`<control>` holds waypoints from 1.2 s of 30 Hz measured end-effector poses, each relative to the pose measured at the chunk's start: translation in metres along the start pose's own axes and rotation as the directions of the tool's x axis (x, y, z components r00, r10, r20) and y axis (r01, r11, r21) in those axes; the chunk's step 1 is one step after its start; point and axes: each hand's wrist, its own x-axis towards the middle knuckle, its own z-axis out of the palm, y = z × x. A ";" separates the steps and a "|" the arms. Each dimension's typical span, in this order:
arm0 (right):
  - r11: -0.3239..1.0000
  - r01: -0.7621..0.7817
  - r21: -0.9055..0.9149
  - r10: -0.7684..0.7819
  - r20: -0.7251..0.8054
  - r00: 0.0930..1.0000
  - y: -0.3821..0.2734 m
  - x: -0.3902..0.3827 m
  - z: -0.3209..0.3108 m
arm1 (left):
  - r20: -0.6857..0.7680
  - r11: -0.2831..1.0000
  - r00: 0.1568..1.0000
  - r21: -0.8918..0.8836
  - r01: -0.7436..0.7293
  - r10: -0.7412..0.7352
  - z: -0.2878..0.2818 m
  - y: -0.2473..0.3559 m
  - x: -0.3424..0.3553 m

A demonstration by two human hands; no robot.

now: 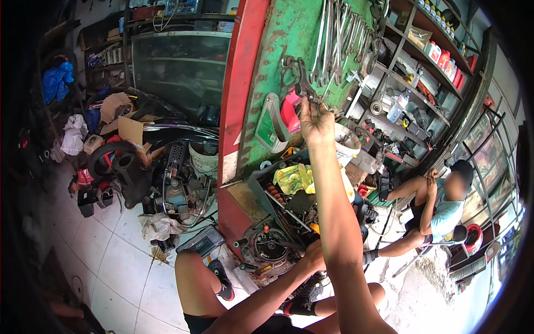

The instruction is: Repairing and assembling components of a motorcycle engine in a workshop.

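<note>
Dark metal tool (pixel 303 86), gripped by the raised right hand (pixel 318 123) before the green board (pixel 263 72); left hand (pixel 315 255) below it, grip unclear.

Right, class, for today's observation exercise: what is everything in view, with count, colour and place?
Wrenches: many, silver, hanging on the green panel
Dark metal tool: one, dark, against the panel
Crumpled sheet: one, yellow, centre
Round metal housing: one, dark, low centre
Post: one, red, left of the panel
Buckets: two, white, either side of the post
Plastic bag: one, blue, upper left
Clear bottle: one, colourless, right shelves
Loose parts: uncountable, mixed, floor and shelves
Co-worker: one, pale-blue shirt, seated right
Left hand: one, beside the housing
Right hand: one, raised to the tool, grip unclear
</note>
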 end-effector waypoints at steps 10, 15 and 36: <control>0.992 -0.055 -0.113 0.050 -0.045 0.998 0.027 -0.003 -0.008 | 0.056 0.993 0.998 0.115 0.013 -0.019 0.009 -0.004 -0.009; 0.895 -0.127 -0.428 0.145 0.010 0.989 0.012 -0.047 -0.018 | -0.113 0.998 0.992 0.016 -0.059 0.060 0.025 -0.013 -0.004; 0.925 0.171 -0.339 -0.379 -0.851 0.363 -0.302 -0.340 -0.491 | 0.242 0.975 0.947 -0.019 0.221 -0.210 -0.024 0.025 0.027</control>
